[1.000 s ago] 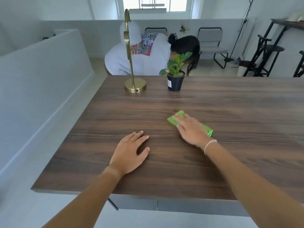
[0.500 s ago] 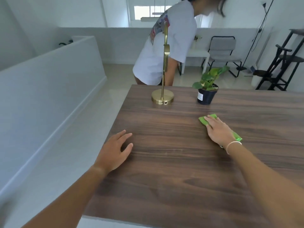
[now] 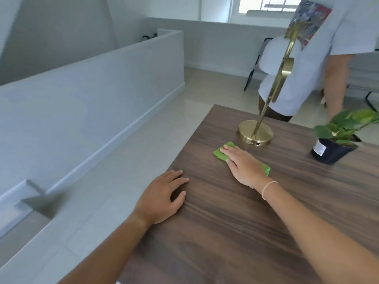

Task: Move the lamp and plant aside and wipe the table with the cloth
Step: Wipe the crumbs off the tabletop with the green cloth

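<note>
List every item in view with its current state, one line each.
cloth: flat on the table, pressed under the right hand
right hand: open, palm down on the cloth
left hand: open, resting flat on the table
lamp: standing at the far edge, close beside the cloth
plant: standing in its dark pot
table: bare wood near the hands

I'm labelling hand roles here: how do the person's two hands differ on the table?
The right hand presses flat on the green cloth near the brass lamp's base; the left hand rests on bare wooden table at its left edge. The right wrist wears a thin bracelet; the left is bare. Both lie palm-down.
</note>
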